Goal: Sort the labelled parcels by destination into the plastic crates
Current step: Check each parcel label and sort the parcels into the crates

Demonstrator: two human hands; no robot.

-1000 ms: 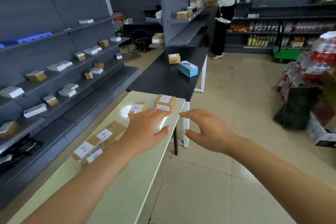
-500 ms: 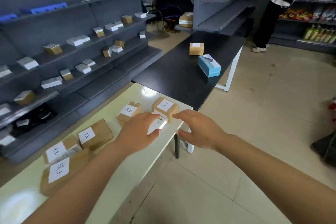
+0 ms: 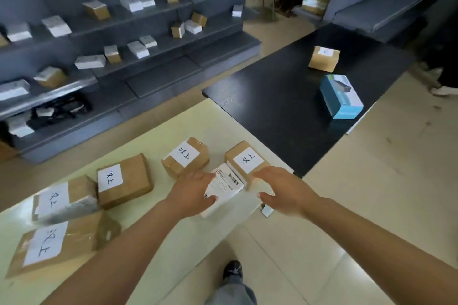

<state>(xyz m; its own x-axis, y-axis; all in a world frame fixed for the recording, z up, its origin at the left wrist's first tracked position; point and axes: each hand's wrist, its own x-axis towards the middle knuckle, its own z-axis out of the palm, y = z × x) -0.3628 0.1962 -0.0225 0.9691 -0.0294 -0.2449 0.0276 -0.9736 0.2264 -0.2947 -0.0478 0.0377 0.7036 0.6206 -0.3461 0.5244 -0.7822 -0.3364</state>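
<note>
Several brown cardboard parcels with handwritten white labels lie on a pale yellow table [image 3: 173, 250]. A flat white parcel [image 3: 224, 189] with a printed barcode label lies near the table's right edge. My left hand [image 3: 192, 193] rests on its left side, fingers spread. My right hand [image 3: 282, 190] hovers open at its right, fingertips against a labelled brown parcel [image 3: 246, 160]. Another labelled parcel [image 3: 186, 156] sits just beyond my left hand. No plastic crates are in view.
A black table [image 3: 285, 96] adjoins the far end, bearing a brown box [image 3: 323, 58] and a blue box [image 3: 340, 96]. Grey shelving [image 3: 99, 39] with small boxes runs along the left. My shoe [image 3: 231, 270] stands on the tiled floor below; another person's shoe [image 3: 443, 90] shows at far right.
My view has tilted down and moved closer to the table. Both hands have dropped onto the white parcel area, the left hand now touching it.
</note>
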